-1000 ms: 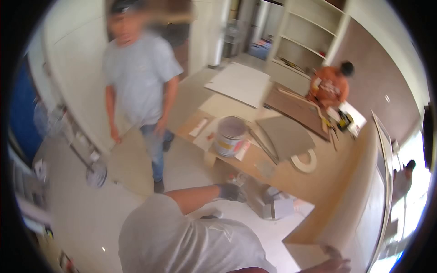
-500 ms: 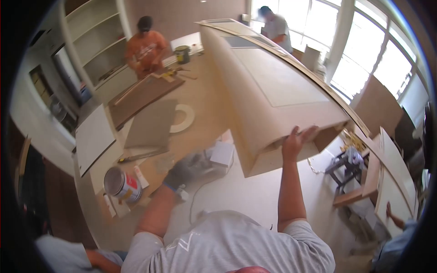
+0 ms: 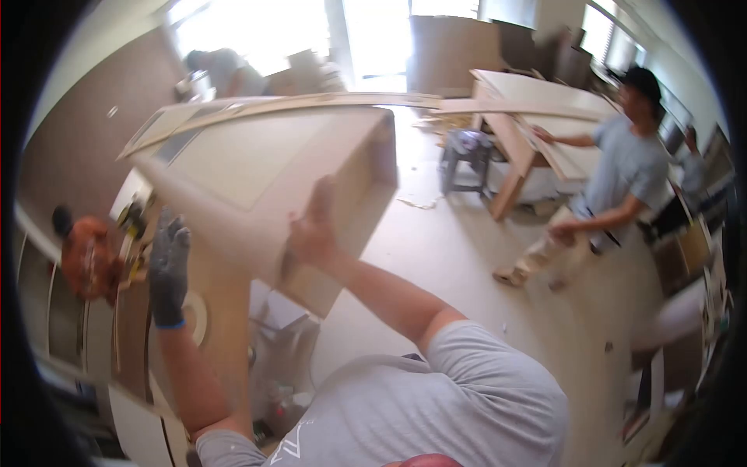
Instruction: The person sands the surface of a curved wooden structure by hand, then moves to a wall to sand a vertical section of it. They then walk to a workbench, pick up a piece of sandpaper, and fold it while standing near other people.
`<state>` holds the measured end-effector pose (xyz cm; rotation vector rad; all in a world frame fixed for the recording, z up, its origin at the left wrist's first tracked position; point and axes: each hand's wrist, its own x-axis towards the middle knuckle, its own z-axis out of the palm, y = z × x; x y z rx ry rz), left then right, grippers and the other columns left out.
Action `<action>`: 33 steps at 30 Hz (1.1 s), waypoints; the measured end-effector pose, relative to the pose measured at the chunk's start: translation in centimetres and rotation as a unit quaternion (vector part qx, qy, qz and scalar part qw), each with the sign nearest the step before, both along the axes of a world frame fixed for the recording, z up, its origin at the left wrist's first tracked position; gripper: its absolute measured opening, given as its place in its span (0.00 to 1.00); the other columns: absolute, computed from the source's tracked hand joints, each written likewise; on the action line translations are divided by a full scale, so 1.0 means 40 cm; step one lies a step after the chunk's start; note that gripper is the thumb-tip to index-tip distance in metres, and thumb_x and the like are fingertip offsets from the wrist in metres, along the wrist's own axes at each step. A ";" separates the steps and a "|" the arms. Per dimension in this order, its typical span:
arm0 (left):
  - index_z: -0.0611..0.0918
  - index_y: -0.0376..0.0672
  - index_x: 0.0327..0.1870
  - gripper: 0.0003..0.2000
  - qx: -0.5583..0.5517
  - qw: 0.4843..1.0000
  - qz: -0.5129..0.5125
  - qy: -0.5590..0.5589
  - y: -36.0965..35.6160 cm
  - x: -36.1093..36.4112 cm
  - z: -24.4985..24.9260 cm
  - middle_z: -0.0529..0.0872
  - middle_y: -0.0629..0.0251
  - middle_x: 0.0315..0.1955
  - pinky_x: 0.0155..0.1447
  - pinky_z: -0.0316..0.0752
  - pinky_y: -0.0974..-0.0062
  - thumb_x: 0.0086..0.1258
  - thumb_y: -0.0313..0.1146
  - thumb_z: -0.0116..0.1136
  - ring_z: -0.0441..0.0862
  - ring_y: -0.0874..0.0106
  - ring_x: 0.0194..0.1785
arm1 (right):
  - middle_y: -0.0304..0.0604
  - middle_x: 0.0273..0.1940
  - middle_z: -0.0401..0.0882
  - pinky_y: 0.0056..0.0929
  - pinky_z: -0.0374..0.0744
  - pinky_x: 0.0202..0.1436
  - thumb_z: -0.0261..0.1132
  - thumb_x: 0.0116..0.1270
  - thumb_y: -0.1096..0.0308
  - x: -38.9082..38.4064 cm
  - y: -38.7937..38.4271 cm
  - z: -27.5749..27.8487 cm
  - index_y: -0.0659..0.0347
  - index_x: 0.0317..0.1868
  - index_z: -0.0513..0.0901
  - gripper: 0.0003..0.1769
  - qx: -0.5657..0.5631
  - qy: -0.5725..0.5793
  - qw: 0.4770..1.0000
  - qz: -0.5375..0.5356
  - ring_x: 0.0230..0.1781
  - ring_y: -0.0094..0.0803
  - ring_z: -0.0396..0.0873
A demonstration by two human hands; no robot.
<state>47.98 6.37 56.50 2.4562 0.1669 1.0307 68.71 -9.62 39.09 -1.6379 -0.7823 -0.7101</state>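
A long, hollow box of pale wood with a curved side (image 3: 272, 167) lies across the workbench (image 3: 214, 268), its end facing me. My bare right hand (image 3: 313, 233) lies against the near end of this wooden box, fingers stretched out along the edge and thumb apart. To the left, my left hand (image 3: 169, 268), in a grey glove with a blue cuff, is raised with fingers straight and palm flat. It overlaps the box's curved side and the bench in this view.
A person in a grey shirt (image 3: 626, 163) stands at the right by a table with wooden panels (image 3: 537, 101). A dark stool (image 3: 467, 159) stands on the floor beyond the box. A person in orange (image 3: 89, 257) is at the far left, another person (image 3: 226, 74) behind the box.
My view has swung to the right, bringing the person by the panel table into view. My left hand has come up from low over the bench to beside the box. My right hand stays at its end.
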 end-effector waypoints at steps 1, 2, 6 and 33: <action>0.65 0.33 0.75 0.27 0.020 0.999 -0.023 0.008 0.021 0.054 -0.004 0.78 0.53 0.65 0.66 0.74 0.72 0.80 0.36 0.54 0.78 0.68 0.63 | 0.76 0.78 0.28 0.54 0.36 0.83 0.57 0.71 0.67 -0.007 -0.006 0.014 0.85 0.75 0.36 0.47 -0.009 0.018 1.000 -0.005 0.81 0.70 0.29; 0.66 0.33 0.74 0.26 0.041 0.998 -0.044 0.013 0.049 0.111 -0.017 0.77 0.52 0.66 0.66 0.74 0.72 0.80 0.35 0.54 0.78 0.66 0.64 | 0.75 0.78 0.29 0.54 0.37 0.83 0.58 0.70 0.67 -0.011 -0.008 0.019 0.85 0.75 0.36 0.48 -0.017 0.034 0.999 -0.007 0.81 0.69 0.29; 0.68 0.32 0.73 0.30 0.045 0.991 0.002 0.127 0.040 0.302 -0.022 0.73 0.45 0.69 0.68 0.73 0.67 0.78 0.44 0.56 0.75 0.57 0.69 | 0.71 0.80 0.28 0.53 0.38 0.83 0.59 0.69 0.64 -0.008 -0.007 0.005 0.78 0.78 0.34 0.51 0.014 0.029 0.999 -0.003 0.81 0.67 0.29; 0.76 0.36 0.68 0.38 0.130 0.954 0.045 0.266 0.036 0.437 -0.139 0.73 0.51 0.71 0.79 0.53 0.58 0.75 0.64 0.41 0.61 0.57 0.78 | 0.60 0.82 0.21 0.43 0.32 0.83 0.55 0.75 0.59 -0.086 0.020 0.006 0.69 0.79 0.28 0.51 0.034 0.174 0.983 0.044 0.83 0.52 0.22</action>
